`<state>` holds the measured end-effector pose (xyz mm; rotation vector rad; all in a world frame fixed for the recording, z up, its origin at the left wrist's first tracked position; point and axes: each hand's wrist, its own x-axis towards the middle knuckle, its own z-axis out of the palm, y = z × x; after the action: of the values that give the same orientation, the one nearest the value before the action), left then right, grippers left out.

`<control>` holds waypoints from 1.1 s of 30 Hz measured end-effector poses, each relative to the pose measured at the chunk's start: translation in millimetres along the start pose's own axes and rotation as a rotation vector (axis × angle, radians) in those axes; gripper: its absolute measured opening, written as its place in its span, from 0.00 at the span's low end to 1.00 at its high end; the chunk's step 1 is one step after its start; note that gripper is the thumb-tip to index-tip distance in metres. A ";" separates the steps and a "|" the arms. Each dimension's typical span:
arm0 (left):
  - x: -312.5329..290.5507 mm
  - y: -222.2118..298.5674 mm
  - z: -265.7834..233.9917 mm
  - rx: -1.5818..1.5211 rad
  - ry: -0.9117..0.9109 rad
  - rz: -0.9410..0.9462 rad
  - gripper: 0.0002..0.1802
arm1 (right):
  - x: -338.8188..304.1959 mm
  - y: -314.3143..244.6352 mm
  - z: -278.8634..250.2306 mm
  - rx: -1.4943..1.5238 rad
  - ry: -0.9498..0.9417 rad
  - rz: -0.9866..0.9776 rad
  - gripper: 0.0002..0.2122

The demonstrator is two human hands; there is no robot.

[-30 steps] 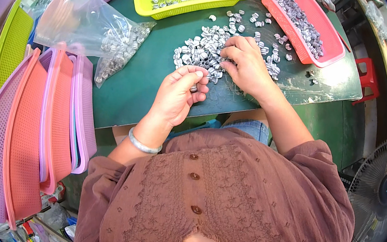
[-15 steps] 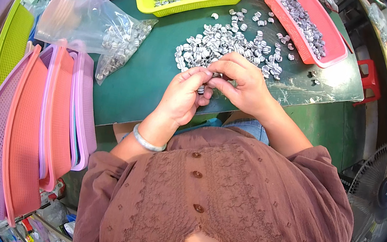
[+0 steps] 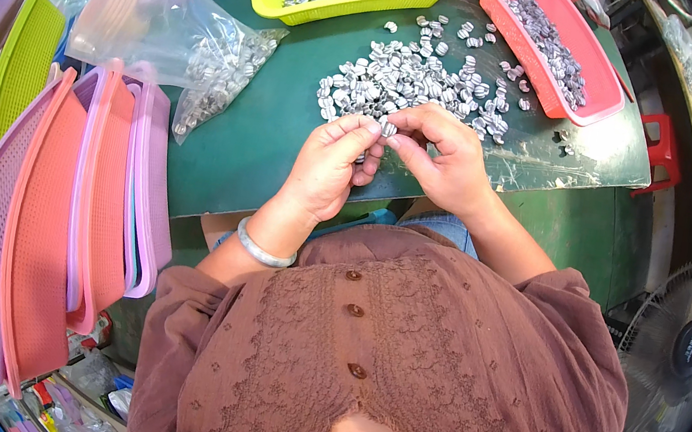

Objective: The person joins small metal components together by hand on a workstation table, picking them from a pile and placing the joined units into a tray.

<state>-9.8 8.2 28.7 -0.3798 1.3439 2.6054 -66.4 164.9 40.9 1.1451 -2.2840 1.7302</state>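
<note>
With left hand and right hand, pinching small, curved, grey-and-white striped, apparently plastic piece at six o'clock of loose, matching pile. Probably light, stiff, slippery; best gripped by opposite edges.

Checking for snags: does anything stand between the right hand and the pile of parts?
Nothing visible does. The right hand partly overlaps the pile in this view; the left hand is beside it; the bag and pink basket are off to the sides.

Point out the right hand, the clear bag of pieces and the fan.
Right hand (image 3: 459, 166), head view: back of it.
Clear bag (image 3: 163, 40), head view: unfilled plastic.
Fan (image 3: 690, 346), head view: dark hub.
</note>
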 end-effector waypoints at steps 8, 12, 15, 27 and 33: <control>-1.7 0.4 2.0 0.035 -0.005 0.011 0.08 | -5.1 6.0 3.1 0.141 0.039 0.119 0.08; -2.4 -0.6 3.4 0.060 -0.017 0.042 0.09 | -7.5 7.3 4.5 0.191 0.058 0.150 0.08; -2.0 -1.3 3.2 0.052 -0.035 0.068 0.09 | -8.3 8.9 6.2 0.192 0.083 0.102 0.07; -4.6 3.3 -0.3 -0.131 0.079 -0.016 0.04 | 34.2 38.9 -3.2 -0.499 -0.037 -0.165 0.05; -6.2 6.5 -5.5 -0.178 0.084 -0.008 0.07 | 48.7 40.8 11.0 -0.658 -0.179 -0.235 0.06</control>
<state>-5.0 -0.3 32.6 -0.5249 1.1335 2.7392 -121.2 134.2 26.2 1.3608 -2.3978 0.7223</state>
